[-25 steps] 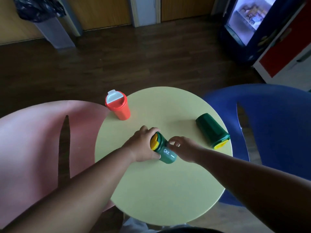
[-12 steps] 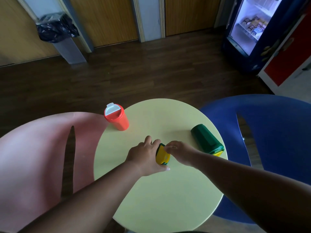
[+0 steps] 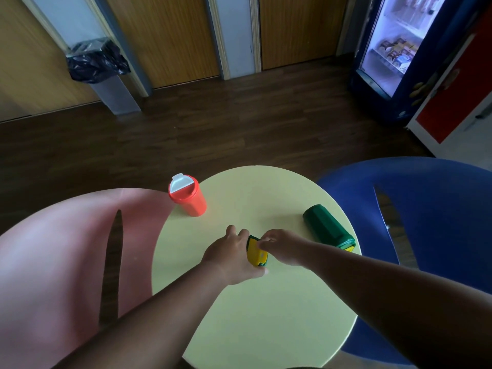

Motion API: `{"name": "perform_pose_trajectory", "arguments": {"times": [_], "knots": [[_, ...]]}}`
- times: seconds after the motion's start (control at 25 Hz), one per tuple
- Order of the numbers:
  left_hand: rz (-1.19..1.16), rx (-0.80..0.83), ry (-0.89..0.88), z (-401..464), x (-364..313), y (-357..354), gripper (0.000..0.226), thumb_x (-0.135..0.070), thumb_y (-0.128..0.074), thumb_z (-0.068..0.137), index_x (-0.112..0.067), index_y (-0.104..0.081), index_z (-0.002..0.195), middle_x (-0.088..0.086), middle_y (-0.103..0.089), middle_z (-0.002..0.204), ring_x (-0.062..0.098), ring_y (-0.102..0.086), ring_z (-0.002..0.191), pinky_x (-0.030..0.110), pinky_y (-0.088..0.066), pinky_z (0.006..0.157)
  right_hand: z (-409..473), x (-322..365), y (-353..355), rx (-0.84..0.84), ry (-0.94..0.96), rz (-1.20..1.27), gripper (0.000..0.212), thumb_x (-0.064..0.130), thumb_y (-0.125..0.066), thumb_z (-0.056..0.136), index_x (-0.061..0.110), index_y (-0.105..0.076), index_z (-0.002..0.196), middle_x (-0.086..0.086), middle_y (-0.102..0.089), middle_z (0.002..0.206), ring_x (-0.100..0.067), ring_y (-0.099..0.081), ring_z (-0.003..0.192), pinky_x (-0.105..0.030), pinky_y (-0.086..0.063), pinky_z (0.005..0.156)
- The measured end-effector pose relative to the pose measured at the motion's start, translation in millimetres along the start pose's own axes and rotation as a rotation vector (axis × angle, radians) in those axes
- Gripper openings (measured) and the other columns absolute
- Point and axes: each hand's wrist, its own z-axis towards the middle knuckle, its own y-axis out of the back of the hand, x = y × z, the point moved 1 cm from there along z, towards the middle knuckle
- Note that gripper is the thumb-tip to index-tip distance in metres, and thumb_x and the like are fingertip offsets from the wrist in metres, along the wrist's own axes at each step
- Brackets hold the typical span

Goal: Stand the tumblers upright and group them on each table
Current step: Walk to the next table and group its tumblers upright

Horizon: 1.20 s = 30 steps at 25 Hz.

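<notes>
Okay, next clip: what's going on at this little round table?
A person is tidying tumblers on a pale yellow round table. Both hands are on a green tumbler with a yellow lid near the table's middle: the left hand wraps around it and the right hand touches its top, with the lid facing up. A red tumbler stands upright at the far left edge. Another green tumbler lies on its side by the right edge, not yet stood up.
</notes>
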Motion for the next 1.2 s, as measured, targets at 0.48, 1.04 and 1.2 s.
{"name": "perform_pose_trajectory", "arguments": {"times": [0.48, 1.04, 1.2], "knots": [[-0.248, -0.522, -0.319, 48, 109, 56, 0.055, -0.064, -0.056, 0.077, -0.024, -0.068, 0.112, -0.005, -0.063, 0.108, 0.021, -0.064, 0.097, 0.031, -0.052, 0.073, 48, 68, 20, -0.176, -0.057, 0.009, 0.034, 0.043, -0.048, 0.099, 0.016, -0.068, 0.094, 0.009, -0.061, 0.072, -0.018, -0.058, 0.079, -0.026, -0.041, 0.067], [-0.334, -0.168, -0.105, 136, 208, 76, 0.106, -0.048, -0.087, 0.06, -0.042, -0.026, 0.147, -0.008, -0.046, 0.146, 0.02, -0.05, 0.128, 0.033, -0.045, 0.096, 147, 184, -19, -0.264, -0.032, 0.111, 0.037, 0.039, -0.046, 0.098, 0.027, -0.056, 0.131, -0.004, -0.065, 0.107, -0.015, -0.056, 0.064, -0.026, -0.038, 0.052], [-0.361, -0.124, -0.224, 123, 196, 75, 0.101, -0.048, -0.084, 0.054, -0.049, -0.029, 0.139, -0.014, -0.047, 0.14, 0.015, -0.051, 0.123, 0.032, -0.047, 0.097, 129, 165, -9, -0.297, -0.034, 0.076, 0.027, 0.04, -0.047, 0.097, 0.027, -0.064, 0.114, -0.003, -0.066, 0.094, -0.017, -0.055, 0.062, -0.026, -0.038, 0.051]]}}
